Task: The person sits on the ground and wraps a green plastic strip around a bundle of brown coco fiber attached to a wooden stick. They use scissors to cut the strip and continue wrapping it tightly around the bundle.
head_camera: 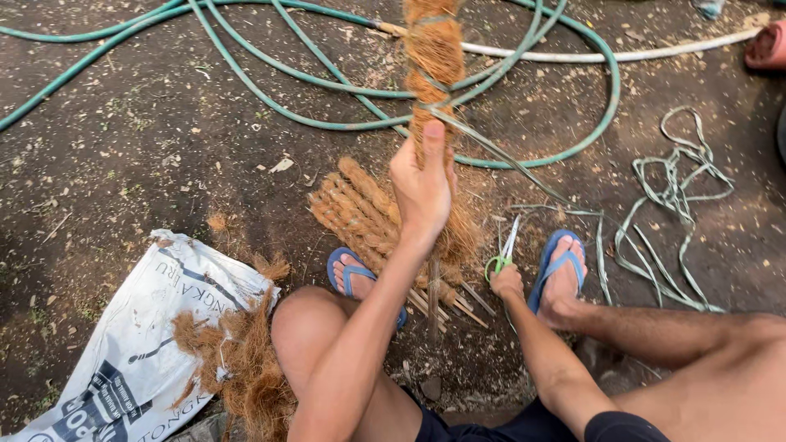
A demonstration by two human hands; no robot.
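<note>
My left hand [423, 184] grips an upright stick wrapped in brown coconut fibre [434, 57], bound with pale green strapping. A strand of that strapping [499, 155] runs from the wrap down to the right. My right hand [507, 281] rests low on the ground, its fingers in the green handles of a pair of scissors [503, 250] with the blades pointing up. Behind my left hand, several finished fibre-wrapped sticks [360, 209] lie on the soil.
A green garden hose [327, 82] loops over the dirt at the top. Loose pale green strapping [671, 196] lies tangled at right. A white sack [139, 336] with a heap of loose coconut fibre [246, 364] sits at lower left. My feet wear blue flip-flops [561, 262].
</note>
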